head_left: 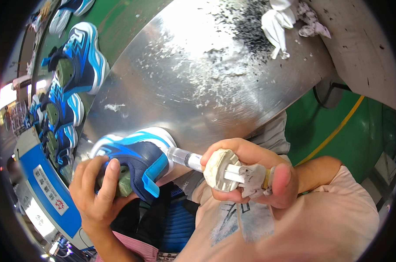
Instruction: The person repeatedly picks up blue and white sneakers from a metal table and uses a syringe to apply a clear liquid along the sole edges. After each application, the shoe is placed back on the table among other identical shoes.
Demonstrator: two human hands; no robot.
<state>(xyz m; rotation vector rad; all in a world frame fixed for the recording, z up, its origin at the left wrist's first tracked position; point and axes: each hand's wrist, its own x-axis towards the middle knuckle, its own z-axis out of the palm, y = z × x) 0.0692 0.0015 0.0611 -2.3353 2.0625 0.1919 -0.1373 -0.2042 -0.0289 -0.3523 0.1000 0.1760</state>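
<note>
A navy and blue sports shoe [132, 153] with a white sole lies tilted near the table's front left edge, a green shoe last [124, 180] inside its opening. My left hand [97, 187] grips the shoe around the collar, fingers curled over it. In my right hand [250, 174] is a clear syringe [185, 158], its tip against or very close to the sole edge at the heel. A whitish, lumpy wrapping surrounds the syringe's flange, and a dirty wrap covers the plunger end. My right fingers hold the flange while the thumb is by the plunger end.
The metal table [154, 87] carries white residue and black crumbs. Crumpled white cloths [278, 24] lie at its far right. More matching shoes [84, 56] stand in a row on a green surface at left, beside a blue and white machine panel [49, 187].
</note>
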